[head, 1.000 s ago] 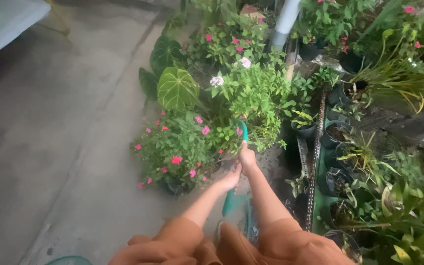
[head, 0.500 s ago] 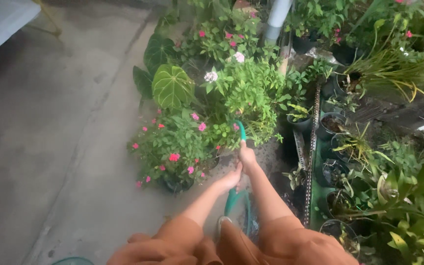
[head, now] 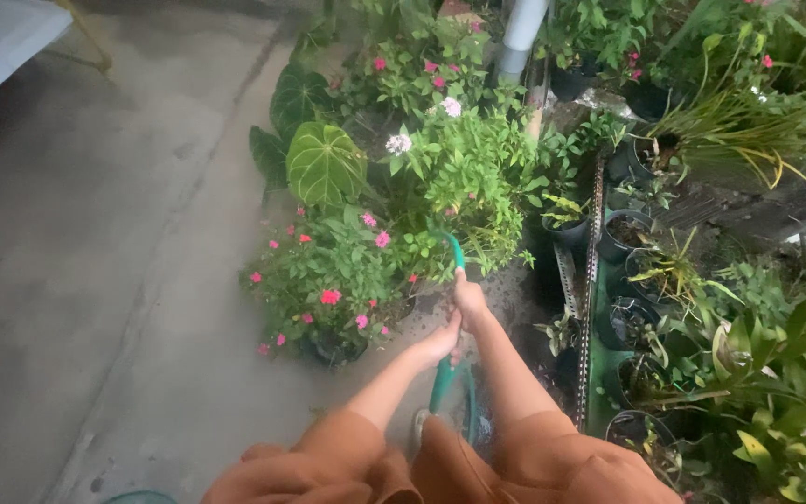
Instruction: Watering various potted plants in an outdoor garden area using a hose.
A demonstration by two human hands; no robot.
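Both hands [head: 456,317] clasped round green hose [head: 442,373] above wet concrete floor [head: 95,243], potted plants [head: 403,196] alongside.

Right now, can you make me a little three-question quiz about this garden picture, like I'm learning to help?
1. True or false: both hands are on the green hose.
2. What colour are the flowers on the low potted plant nearest the left hand? A) pink B) blue C) yellow
3. Fill in: the right hand grips the hose ____ along it than the left hand, closer to the plants.

Key:
1. True; the fingers of each hand wrap the hose.
2. A
3. farther
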